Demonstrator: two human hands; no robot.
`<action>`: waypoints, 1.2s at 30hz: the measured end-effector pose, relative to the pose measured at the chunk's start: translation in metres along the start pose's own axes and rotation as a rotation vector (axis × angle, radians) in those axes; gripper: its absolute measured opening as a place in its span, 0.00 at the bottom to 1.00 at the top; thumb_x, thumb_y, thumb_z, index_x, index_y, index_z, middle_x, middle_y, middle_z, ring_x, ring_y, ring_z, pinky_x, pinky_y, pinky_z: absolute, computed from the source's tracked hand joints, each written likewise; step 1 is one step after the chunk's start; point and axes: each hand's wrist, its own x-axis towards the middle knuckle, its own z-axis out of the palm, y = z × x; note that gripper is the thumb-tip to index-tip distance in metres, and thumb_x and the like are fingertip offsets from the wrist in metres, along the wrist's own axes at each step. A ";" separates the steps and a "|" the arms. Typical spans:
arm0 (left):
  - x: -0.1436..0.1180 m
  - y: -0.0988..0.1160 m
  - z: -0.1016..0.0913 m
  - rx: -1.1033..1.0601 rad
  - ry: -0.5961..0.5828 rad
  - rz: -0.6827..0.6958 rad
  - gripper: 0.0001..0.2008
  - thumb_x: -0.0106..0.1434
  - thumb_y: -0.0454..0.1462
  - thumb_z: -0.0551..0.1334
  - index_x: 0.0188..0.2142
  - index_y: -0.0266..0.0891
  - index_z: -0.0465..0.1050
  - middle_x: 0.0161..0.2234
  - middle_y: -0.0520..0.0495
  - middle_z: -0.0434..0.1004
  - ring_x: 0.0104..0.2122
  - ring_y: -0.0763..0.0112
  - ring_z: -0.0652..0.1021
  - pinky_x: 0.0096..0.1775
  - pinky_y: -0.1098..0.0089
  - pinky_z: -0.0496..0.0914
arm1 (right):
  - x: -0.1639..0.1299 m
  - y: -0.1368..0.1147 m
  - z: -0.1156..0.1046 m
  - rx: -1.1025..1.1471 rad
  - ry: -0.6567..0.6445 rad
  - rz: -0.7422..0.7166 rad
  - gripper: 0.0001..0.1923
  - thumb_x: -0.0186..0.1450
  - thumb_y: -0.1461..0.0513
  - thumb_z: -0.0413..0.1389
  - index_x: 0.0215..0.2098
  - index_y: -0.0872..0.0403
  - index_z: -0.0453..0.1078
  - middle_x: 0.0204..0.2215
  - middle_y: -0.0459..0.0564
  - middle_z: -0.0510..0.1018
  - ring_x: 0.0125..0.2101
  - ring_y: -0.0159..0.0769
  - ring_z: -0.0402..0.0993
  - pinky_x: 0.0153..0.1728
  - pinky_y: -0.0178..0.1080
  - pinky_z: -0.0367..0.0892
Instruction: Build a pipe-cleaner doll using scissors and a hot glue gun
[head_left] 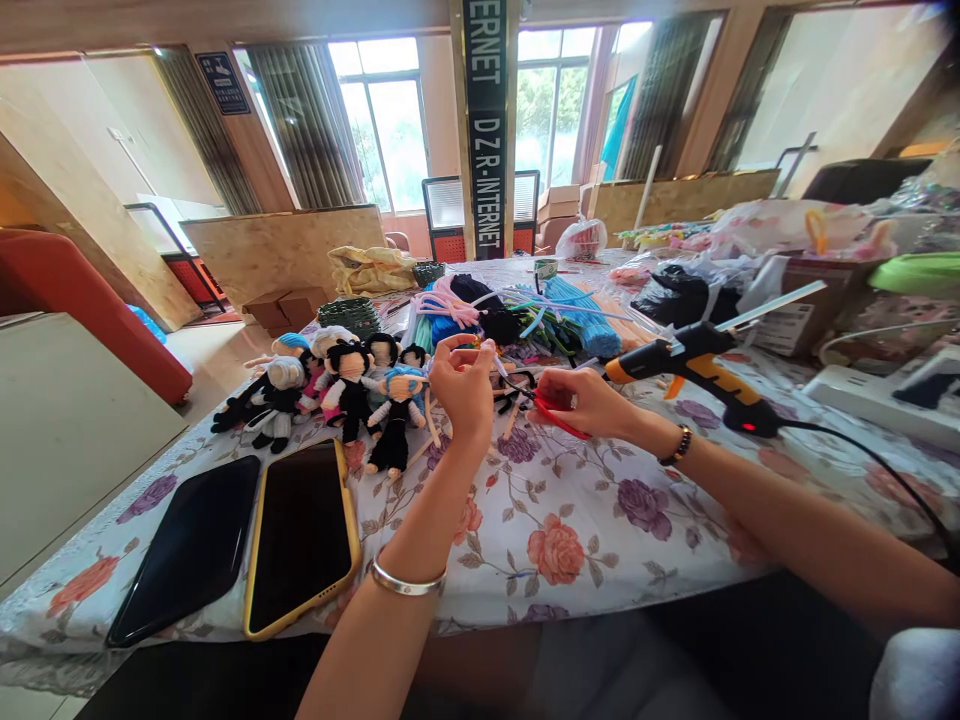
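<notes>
My left hand (463, 388) is raised above the table with thumb and fingers pinched together. What sits between its fingertips is too small to make out. Red-handled scissors (561, 424) are in my right hand (589, 402), their blades pointing left toward my left fingers. Close to the left hand stands a group of small dolls (352, 390) with black, blue and grey-white hair, made of fuzzy stems. Bundles of chenille stems (576, 312) in blue, pink, black and green lie just behind both hands. Some pale and black stems show beneath the scissors.
An orange-and-black glue gun (697, 370) with a lit red light lies to the right, its cord running off the edge. Two phones (304, 535) lie front left. A cardboard box (817, 300), plastic bags (679, 292) and a power strip (877, 400) occupy the right side.
</notes>
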 end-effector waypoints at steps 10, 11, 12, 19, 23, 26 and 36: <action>0.001 -0.001 0.000 0.013 -0.005 0.003 0.11 0.50 0.39 0.66 0.31 0.39 0.68 0.19 0.56 0.71 0.19 0.77 0.71 0.24 0.75 0.62 | -0.001 0.003 0.000 -0.021 0.028 -0.023 0.15 0.57 0.53 0.58 0.25 0.54 0.60 0.18 0.41 0.64 0.20 0.25 0.55 0.22 0.31 0.55; 0.001 -0.001 0.000 0.010 -0.006 0.001 0.10 0.50 0.38 0.66 0.31 0.39 0.68 0.19 0.56 0.70 0.19 0.77 0.71 0.24 0.75 0.62 | -0.001 0.003 0.001 -0.022 0.032 -0.032 0.15 0.57 0.53 0.58 0.26 0.54 0.60 0.18 0.41 0.64 0.20 0.25 0.55 0.22 0.31 0.55; 0.001 -0.001 0.000 0.010 -0.005 0.002 0.10 0.50 0.38 0.66 0.31 0.39 0.68 0.19 0.56 0.70 0.19 0.77 0.71 0.24 0.75 0.62 | 0.000 0.004 0.001 -0.023 0.035 -0.037 0.15 0.57 0.54 0.58 0.25 0.54 0.60 0.18 0.41 0.64 0.20 0.25 0.55 0.22 0.31 0.55; 0.001 -0.002 0.000 0.018 0.002 0.004 0.10 0.50 0.38 0.66 0.31 0.39 0.68 0.19 0.57 0.70 0.18 0.78 0.70 0.24 0.76 0.62 | 0.000 0.004 0.001 -0.037 0.035 -0.035 0.13 0.57 0.56 0.58 0.25 0.54 0.60 0.18 0.41 0.64 0.20 0.25 0.55 0.22 0.31 0.55; 0.001 -0.001 0.000 0.013 0.003 -0.001 0.11 0.49 0.38 0.66 0.31 0.38 0.68 0.19 0.57 0.70 0.18 0.78 0.70 0.23 0.76 0.62 | 0.000 0.006 0.001 -0.039 0.026 -0.048 0.14 0.57 0.55 0.58 0.26 0.54 0.59 0.19 0.41 0.64 0.20 0.25 0.55 0.22 0.31 0.55; 0.001 -0.002 0.000 0.009 0.005 0.000 0.11 0.49 0.38 0.66 0.31 0.38 0.68 0.19 0.57 0.70 0.18 0.79 0.69 0.23 0.76 0.62 | 0.000 0.006 0.001 -0.044 0.044 -0.034 0.13 0.58 0.56 0.57 0.25 0.54 0.59 0.18 0.41 0.64 0.20 0.25 0.55 0.21 0.31 0.54; 0.001 -0.002 0.000 -0.004 0.014 -0.016 0.11 0.49 0.38 0.66 0.31 0.39 0.68 0.18 0.57 0.70 0.17 0.79 0.69 0.22 0.76 0.61 | 0.000 0.005 0.001 -0.060 0.040 -0.045 0.13 0.58 0.56 0.57 0.26 0.54 0.59 0.18 0.41 0.64 0.20 0.25 0.55 0.22 0.31 0.55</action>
